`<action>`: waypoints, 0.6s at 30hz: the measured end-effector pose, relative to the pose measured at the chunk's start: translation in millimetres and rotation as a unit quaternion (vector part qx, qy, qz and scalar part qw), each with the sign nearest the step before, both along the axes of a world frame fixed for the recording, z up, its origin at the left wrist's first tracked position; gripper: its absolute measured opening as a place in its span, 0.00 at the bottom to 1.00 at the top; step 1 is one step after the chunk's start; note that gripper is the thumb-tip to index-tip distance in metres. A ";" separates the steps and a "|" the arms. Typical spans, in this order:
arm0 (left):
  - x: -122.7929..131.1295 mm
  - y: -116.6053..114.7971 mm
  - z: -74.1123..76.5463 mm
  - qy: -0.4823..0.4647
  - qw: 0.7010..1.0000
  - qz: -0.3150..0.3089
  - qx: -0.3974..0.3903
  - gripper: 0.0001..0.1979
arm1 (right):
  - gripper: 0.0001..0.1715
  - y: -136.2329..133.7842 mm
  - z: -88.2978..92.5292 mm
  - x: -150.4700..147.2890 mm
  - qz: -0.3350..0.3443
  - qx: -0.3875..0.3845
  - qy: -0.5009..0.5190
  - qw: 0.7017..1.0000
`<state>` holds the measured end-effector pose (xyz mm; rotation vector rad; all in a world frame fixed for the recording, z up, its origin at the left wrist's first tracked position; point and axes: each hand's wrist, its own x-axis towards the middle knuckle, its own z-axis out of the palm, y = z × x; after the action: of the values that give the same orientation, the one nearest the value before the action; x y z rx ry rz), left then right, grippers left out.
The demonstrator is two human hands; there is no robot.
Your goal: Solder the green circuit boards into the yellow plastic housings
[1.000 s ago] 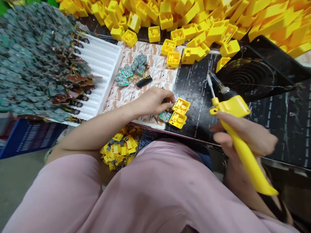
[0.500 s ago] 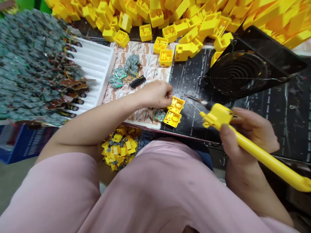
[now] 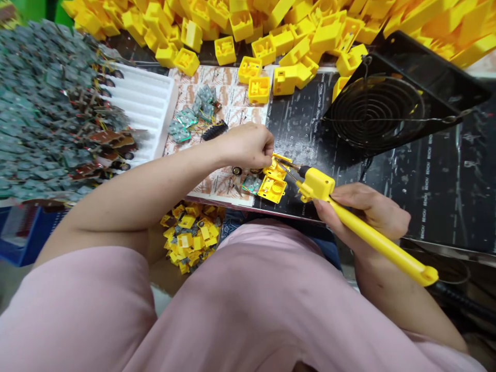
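On the black surface (image 3: 296, 119), white lettering that looks like "BENCH/" repeats in lines at centre and far right of the frame; print on the brown-patterned sheet (image 3: 236, 113) is too small to read. Right of centre, the right hand (image 3: 372, 204) is wrapped around a yellow-handled tool (image 3: 382, 242), its thin tips over the two-part yellow casing (image 3: 272, 189) just right of the middle. The left hand (image 3: 250, 144), just above the middle, has its fingertips drawn together beside that casing; whether they grip anything I cannot tell. A circuit board (image 3: 251, 184) lies immediately left of the casing
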<state>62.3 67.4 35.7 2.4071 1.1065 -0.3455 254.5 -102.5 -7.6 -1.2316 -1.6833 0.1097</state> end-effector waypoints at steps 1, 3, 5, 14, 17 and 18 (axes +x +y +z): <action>0.1 0.0 -0.3 0.000 1.000 0.000 0.003 0.07 | 0.18 0.3 1.7 0.3 0.006 -0.003 -0.016 1.000; 0.4 -0.1 -0.8 0.002 1.000 0.001 0.007 0.07 | 0.18 0.1 3.8 2.4 0.018 -0.012 -0.028 0.999; 0.8 -0.3 -1.0 0.006 1.000 0.004 0.010 0.07 | 0.17 -1.7 3.7 6.2 0.020 0.001 0.005 1.000; 3.0 0.0 0.7 0.027 1.000 0.004 0.012 0.07 | 0.16 -8.1 -6.8 16.3 -0.054 0.015 0.090 0.994; 3.8 -1.8 2.4 0.038 0.999 -0.003 0.026 0.08 | 0.16 -8.1 -6.3 16.2 -0.071 0.020 0.088 0.993; 4.2 -2.6 3.2 0.045 0.998 -0.005 0.031 0.08 | 0.16 -8.7 -5.9 16.5 -0.080 0.013 0.081 0.993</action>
<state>66.5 64.8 38.9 2.4728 1.1615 -0.4336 271.1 -111.2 -13.6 -1.2977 -1.4377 0.0888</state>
